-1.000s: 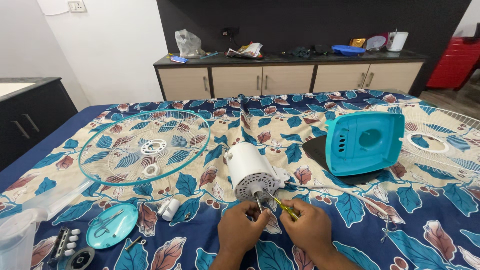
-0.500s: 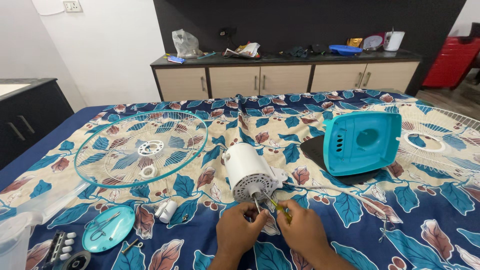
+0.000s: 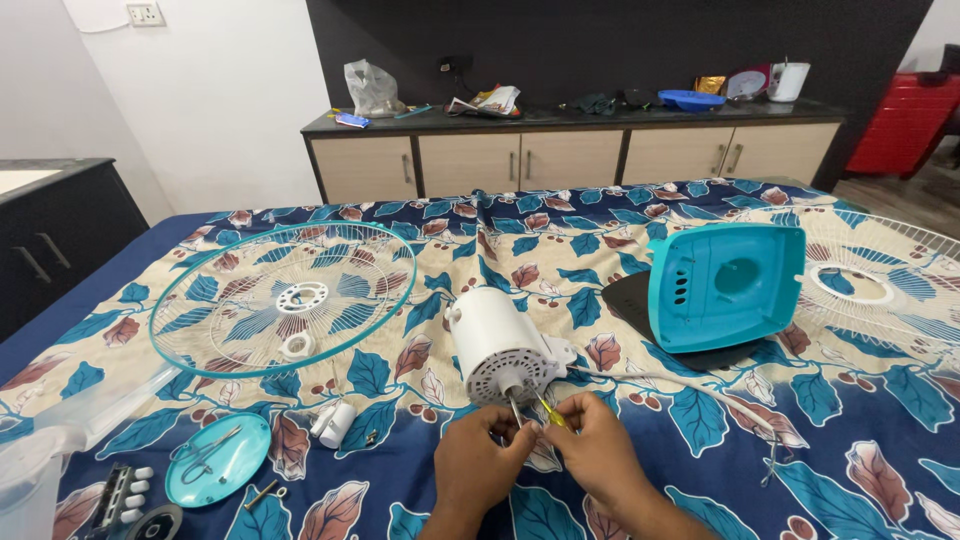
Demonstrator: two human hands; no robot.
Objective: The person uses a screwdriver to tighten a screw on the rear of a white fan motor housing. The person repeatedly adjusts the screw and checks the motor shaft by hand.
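Both hands, left hand (image 3: 480, 465) and right hand (image 3: 598, 455), are crowding the white motor housing (image 3: 500, 345). Open bedsheet (image 3: 870, 450) is lying to the near right (white cable (image 3: 680, 385) crossing it). Teal cap (image 3: 218, 458) and white knob (image 3: 337, 423) are cluttering the near left; teal cover (image 3: 725, 285) is blocking the far right.

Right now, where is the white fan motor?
In the head view, the white fan motor lies mid-bed on the leafy sheet, just above both hands, between the round teal-rimmed grille on the left and the teal cover on the right.
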